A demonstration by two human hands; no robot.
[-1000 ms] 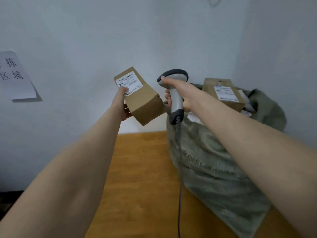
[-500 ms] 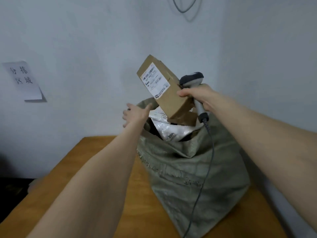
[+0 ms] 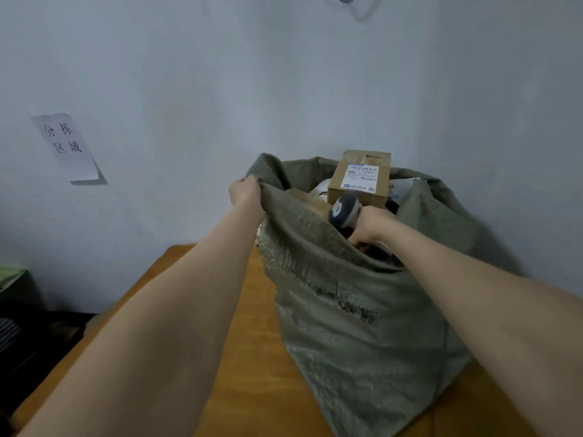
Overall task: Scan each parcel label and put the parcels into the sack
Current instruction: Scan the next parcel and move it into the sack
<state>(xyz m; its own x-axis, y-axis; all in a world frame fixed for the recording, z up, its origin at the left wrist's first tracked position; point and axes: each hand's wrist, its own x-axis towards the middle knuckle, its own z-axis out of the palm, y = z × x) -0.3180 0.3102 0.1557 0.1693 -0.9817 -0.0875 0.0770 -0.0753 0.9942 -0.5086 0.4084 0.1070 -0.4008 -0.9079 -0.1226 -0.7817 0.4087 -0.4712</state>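
A grey-green woven sack [image 3: 362, 326] stands open on the wooden table [image 3: 252, 373]. My left hand [image 3: 246, 192] grips the sack's rim on its left side and holds it up. Inside the mouth of the sack, my right hand [image 3: 370, 227] grips a grey barcode scanner [image 3: 344, 211]. A brown cardboard parcel [image 3: 359, 178] with a white label sits upright at the top of the sack, just behind the scanner. More parcels lie below it, among them a white bag, mostly hidden by the sack's rim.
A white wall stands close behind the sack, with a paper sign [image 3: 64, 146] taped to it at the left. The table's left edge drops off to dark floor clutter [image 3: 19, 326]. A loop of cable [image 3: 350, 0] hangs at the top.
The brown parcel has left my hands and now sits in the sack. My left hand moved to the sack's rim and took hold of it. My right hand with the scanner dropped into the sack's mouth.
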